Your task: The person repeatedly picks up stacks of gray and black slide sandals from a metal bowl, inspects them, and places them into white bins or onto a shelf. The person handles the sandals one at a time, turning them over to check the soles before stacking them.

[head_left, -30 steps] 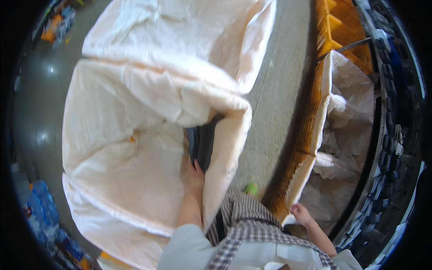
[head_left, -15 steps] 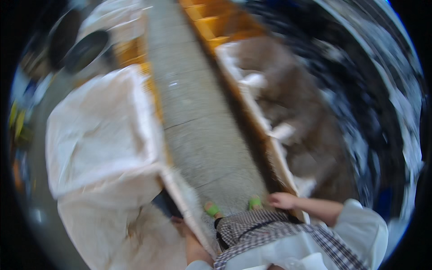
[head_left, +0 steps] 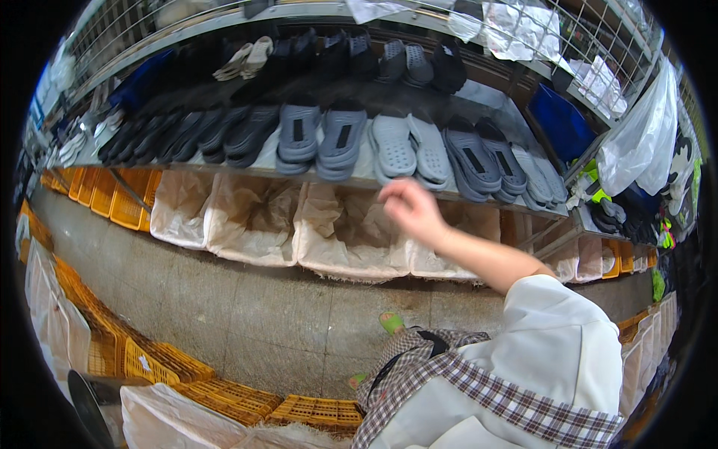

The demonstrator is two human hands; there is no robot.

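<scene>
Head view shows us one bare right hand (head_left: pixel 410 211) near the front edge of the counter (head_left: pixel 265 156), just below a pair of pale grey perforated soles (head_left: pixel 393 153). The hand is blurred; its fingers look loosely bent, and we cannot tell whether they pinch anything or touch the soles. The pale soles lie stacked in the middle of the near row, toes turned away from us. On their left we see darker grey soles (head_left: pixel 341 142) with black strips set into them; on their right lie more soles of that kind (head_left: pixel 473 159). Black slippers (head_left: pixel 250 135) fill the row farther left. On the far side of the counter stands another row, with a pair of cream sandals (head_left: pixel 256 57) toward the left. Beneath the counter we see crates lined in whitish sheeting (head_left: pixel 355 232), and orange crates (head_left: pixel 134 200) to the left. A clear plastic bag (head_left: pixel 642 142) hangs at the right. Nearer us, more orange crates (head_left: pixel 228 400) stand at the left, across the grey floor (head_left: pixel 247 299).
</scene>
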